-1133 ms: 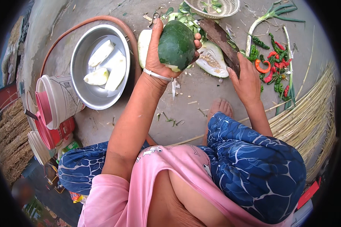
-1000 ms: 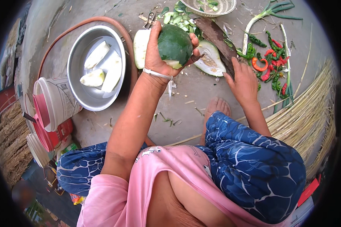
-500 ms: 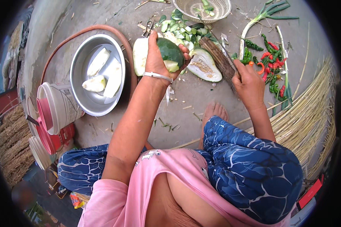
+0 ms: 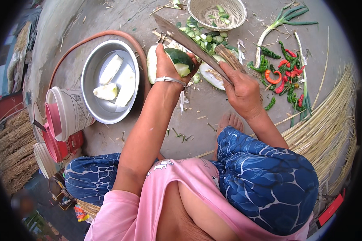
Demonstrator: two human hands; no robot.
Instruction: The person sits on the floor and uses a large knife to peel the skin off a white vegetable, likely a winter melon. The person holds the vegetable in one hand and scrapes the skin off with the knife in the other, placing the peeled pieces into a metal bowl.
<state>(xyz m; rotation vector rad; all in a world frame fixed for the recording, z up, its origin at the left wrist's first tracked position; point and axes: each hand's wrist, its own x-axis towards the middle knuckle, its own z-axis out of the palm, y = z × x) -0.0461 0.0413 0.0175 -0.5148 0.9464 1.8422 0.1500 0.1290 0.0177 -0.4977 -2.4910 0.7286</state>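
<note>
My left hand (image 4: 167, 66) grips a dark green melon piece (image 4: 179, 57) with a patch of skin pared off, showing pale flesh. My right hand (image 4: 243, 91) is closed round the handle end of a broad knife (image 4: 185, 41). Its long dark blade slants up and left, past the melon piece's far side. Close by my left hand rests a peeled white melon piece (image 4: 151, 66). Partly behind the knife and my right hand lies a cut melon half (image 4: 211, 76) with seeds. A brown wooden block (image 4: 228, 57) lies beyond my right hand.
At the left stands a metal basin (image 4: 85, 80) holding white melon pieces (image 4: 124, 88), with a hose (image 4: 126, 37) curving behind it and buckets (image 4: 70, 116) nearer. Green peelings (image 4: 215, 39), a plastic basket (image 4: 193, 10), peppers (image 4: 273, 77), scallions (image 4: 265, 34) and straw (image 4: 321, 124) lie around.
My right hand has moved left and lifted the knife, so its blade now spans above the peelings and cut melon half. My left hand keeps its hold on the melon piece.
</note>
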